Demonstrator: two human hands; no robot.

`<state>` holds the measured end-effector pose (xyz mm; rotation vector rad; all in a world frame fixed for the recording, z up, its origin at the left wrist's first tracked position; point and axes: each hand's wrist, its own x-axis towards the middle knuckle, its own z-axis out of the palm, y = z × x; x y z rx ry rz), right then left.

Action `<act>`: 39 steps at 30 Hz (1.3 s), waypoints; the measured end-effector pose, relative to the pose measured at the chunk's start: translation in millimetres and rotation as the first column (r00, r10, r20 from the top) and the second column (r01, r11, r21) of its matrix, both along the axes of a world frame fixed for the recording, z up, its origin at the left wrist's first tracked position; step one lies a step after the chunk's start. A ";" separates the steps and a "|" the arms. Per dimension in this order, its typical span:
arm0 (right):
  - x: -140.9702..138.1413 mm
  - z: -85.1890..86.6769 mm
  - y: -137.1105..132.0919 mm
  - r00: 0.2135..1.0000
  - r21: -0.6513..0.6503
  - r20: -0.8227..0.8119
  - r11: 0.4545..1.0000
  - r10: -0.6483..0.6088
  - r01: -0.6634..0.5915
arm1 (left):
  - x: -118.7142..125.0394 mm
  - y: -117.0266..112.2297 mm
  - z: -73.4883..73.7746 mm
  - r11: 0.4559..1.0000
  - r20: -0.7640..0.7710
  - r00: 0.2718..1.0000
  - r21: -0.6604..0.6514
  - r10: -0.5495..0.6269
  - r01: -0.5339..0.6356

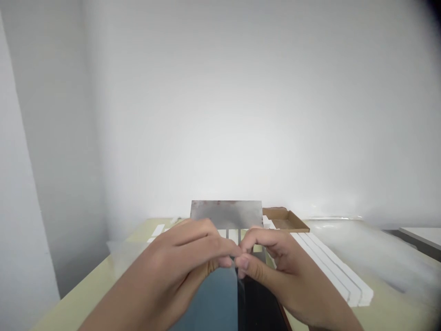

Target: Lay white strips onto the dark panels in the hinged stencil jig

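Observation:
My left hand point(193, 248) and my right hand point(268, 262) meet at the middle, fingertips pinched together and touching. Whatever thin thing lies between the fingertips is hidden. Right below them is a flat dark panel point(257, 299) with a glossy black surface. A blue sheet point(213, 301) covers its left part, and the sheet's upper right corner reaches up to the pinched fingers. Behind the hands a grey metallic plate point(225, 214) stands tilted up.
Long white strips point(334, 269) lie side by side to the right. Behind them sits an open cardboard box point(284, 219). Clear plastic wrapping point(372, 248) spreads over the right of the pale yellow table point(81, 285). A translucent sheet point(126, 257) shows at left, before a white wall point(241, 101).

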<state>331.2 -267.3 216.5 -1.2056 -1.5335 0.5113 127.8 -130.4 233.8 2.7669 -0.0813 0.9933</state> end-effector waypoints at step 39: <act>-14.0 12.9 -25.7 0.937 0.021 0.350 0.999 0.021 -0.030 | -10.4 -11.4 1.7 0.997 0.126 0.989 -0.001 -0.082 0.083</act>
